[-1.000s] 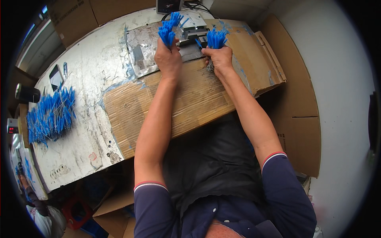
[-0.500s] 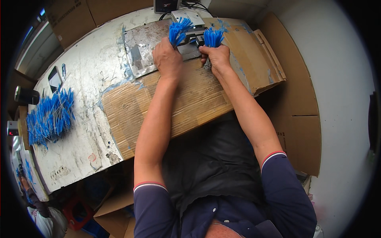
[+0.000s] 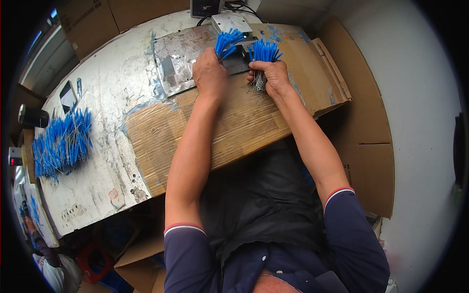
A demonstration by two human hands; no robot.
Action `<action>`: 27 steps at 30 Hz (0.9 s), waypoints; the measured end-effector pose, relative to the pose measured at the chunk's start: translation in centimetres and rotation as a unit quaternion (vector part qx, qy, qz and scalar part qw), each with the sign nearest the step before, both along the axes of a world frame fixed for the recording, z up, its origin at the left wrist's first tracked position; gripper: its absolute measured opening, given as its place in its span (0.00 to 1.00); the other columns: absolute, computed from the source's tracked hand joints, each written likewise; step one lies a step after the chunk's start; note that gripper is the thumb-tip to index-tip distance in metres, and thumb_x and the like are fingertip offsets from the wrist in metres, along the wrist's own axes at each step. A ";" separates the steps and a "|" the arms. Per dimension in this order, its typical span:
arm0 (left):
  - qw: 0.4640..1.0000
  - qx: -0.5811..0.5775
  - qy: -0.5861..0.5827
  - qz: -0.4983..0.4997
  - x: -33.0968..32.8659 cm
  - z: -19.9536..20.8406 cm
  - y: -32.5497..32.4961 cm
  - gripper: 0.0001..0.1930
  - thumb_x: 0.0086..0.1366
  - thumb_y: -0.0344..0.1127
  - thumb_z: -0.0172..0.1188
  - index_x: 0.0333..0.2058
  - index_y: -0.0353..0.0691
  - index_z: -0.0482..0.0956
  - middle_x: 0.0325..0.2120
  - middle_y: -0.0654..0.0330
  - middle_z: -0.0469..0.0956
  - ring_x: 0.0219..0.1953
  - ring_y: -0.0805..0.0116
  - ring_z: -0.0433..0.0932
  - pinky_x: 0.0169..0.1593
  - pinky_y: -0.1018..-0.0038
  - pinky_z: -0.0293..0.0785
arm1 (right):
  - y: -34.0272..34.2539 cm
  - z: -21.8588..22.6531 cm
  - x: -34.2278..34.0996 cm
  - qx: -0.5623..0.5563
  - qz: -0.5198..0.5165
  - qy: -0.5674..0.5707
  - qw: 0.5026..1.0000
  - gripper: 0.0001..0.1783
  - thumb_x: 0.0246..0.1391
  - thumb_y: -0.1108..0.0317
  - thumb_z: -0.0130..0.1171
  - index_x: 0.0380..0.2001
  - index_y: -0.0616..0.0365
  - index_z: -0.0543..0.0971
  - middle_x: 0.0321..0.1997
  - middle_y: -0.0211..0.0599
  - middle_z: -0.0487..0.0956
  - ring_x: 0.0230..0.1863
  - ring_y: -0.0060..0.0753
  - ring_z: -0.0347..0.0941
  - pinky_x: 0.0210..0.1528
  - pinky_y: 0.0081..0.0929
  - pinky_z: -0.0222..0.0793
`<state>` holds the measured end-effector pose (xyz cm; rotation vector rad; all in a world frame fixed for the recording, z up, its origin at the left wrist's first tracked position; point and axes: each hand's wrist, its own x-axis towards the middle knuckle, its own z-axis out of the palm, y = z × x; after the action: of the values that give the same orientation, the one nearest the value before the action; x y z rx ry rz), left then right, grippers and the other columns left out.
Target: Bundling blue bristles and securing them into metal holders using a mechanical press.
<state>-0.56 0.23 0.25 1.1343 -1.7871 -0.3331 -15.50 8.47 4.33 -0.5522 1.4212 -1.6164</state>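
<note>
My left hand [image 3: 210, 73] is closed around a bundle of thin blue-tipped wires [image 3: 228, 43], whose blue ends fan out up and to the right. To its right, my right hand [image 3: 273, 75] grips a second, fuller bundle of blue-tipped wires [image 3: 264, 50]. Pale bare ends hang out below that fist. Just beyond both hands stands a small white machine [image 3: 229, 22] with a dark front part, partly hidden by the bundles. Under the left hand's side lies a worn metal plate [image 3: 178, 53].
Taped cardboard [image 3: 161, 132] covers the near edge of the white table [image 3: 107, 161]. At left lies a big pile of blue-tipped wires [image 3: 63, 141], with a phone [image 3: 67, 97] and a dark cylinder [image 3: 33, 116] nearby. A cardboard sheet [image 3: 366, 117] lines the right wall. Another person's arm shows far left.
Both hands have drawn slightly back from the machine, with their bundles still held. The right hand shifted right and nearer, and more of its bundle's pale ends shows.
</note>
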 end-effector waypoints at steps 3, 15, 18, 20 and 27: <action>1.000 -0.006 -0.009 -0.008 0.2 -0.2 -0.1 0.05 0.59 0.28 0.59 0.35 0.38 0.76 0.30 0.47 0.80 0.36 0.42 0.79 0.41 0.51 0.72 | 0.0 0.4 0.3 0.029 0.012 0.014 0.999 0.05 0.45 0.82 0.67 0.24 0.69 0.78 0.22 0.43 0.79 0.20 0.34 0.78 0.20 0.30 0.80; 0.999 0.005 -0.033 0.020 0.0 -0.5 -0.3 0.06 0.58 0.27 0.60 0.36 0.38 0.78 0.31 0.47 0.81 0.36 0.43 0.80 0.42 0.52 0.73 | -1.5 0.9 1.5 0.088 -0.036 0.078 0.992 0.06 0.40 0.86 0.64 0.18 0.70 0.75 0.18 0.47 0.77 0.16 0.38 0.76 0.16 0.34 0.76; 0.998 0.022 0.013 0.054 0.1 -0.3 -0.4 0.05 0.58 0.25 0.56 0.34 0.37 0.74 0.31 0.48 0.79 0.38 0.46 0.78 0.43 0.53 0.72 | -2.0 0.6 1.5 0.093 -0.044 0.092 0.990 0.07 0.40 0.87 0.63 0.17 0.70 0.75 0.17 0.47 0.76 0.15 0.38 0.76 0.15 0.35 0.76; 0.997 0.036 0.036 0.063 0.3 0.0 -0.4 0.06 0.57 0.25 0.58 0.34 0.37 0.73 0.31 0.48 0.79 0.38 0.45 0.78 0.43 0.53 0.72 | -2.4 0.5 1.7 0.096 -0.048 0.092 0.990 0.07 0.39 0.87 0.63 0.16 0.70 0.75 0.17 0.46 0.75 0.14 0.38 0.75 0.15 0.36 0.75; 0.995 0.023 0.061 0.069 0.3 -0.1 -0.7 0.08 0.58 0.27 0.60 0.35 0.36 0.72 0.32 0.48 0.78 0.41 0.44 0.76 0.45 0.52 0.70 | -4.1 0.2 2.0 0.119 -0.079 0.170 0.975 0.06 0.44 0.85 0.64 0.20 0.71 0.76 0.19 0.47 0.77 0.15 0.37 0.75 0.15 0.34 0.74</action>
<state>-0.25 -0.44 0.12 1.2372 -1.5929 -0.3550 -13.46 4.33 4.54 -0.6075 1.9274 -1.4900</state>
